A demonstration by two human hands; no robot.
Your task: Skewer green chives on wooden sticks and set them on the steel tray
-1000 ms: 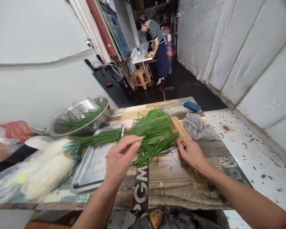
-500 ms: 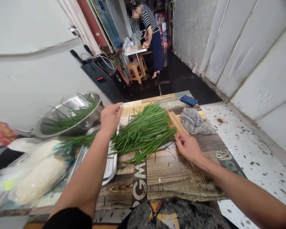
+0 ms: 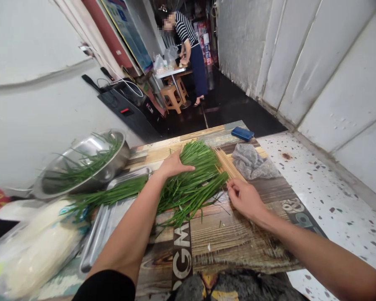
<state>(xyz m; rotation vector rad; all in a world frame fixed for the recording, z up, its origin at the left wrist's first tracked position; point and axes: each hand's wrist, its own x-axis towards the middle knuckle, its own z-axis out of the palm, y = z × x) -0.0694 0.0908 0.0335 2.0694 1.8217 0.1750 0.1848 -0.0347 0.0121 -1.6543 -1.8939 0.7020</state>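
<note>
My left hand [image 3: 175, 165] is over the left side of a pile of green garlic chives [image 3: 200, 163], thumb stretched out, other fingers partly hidden against the stalks. My right hand [image 3: 244, 198] is closed in a pinch at the chives' right edge, beside a bundle of thin bamboo skewers [image 3: 230, 163]. A thin stick shows at its fingertips and looks like one of these skewers. More chives [image 3: 125, 188] lie across a metal tray [image 3: 95, 238] under my left forearm.
A steel bowl [image 3: 120, 156] with chives stands at the left, behind a plastic bag of pale food [image 3: 40, 259]. A grey cloth [image 3: 253, 161] and a blue box [image 3: 242, 133] lie at the right of the wooden table [image 3: 232, 242]. A person [image 3: 191, 46] bends over a small table beyond.
My left hand has moved right and down, from above the tray onto the chives, its fingers spreading from a pinch. My right hand stays by the skewers. The view has shifted slightly.
</note>
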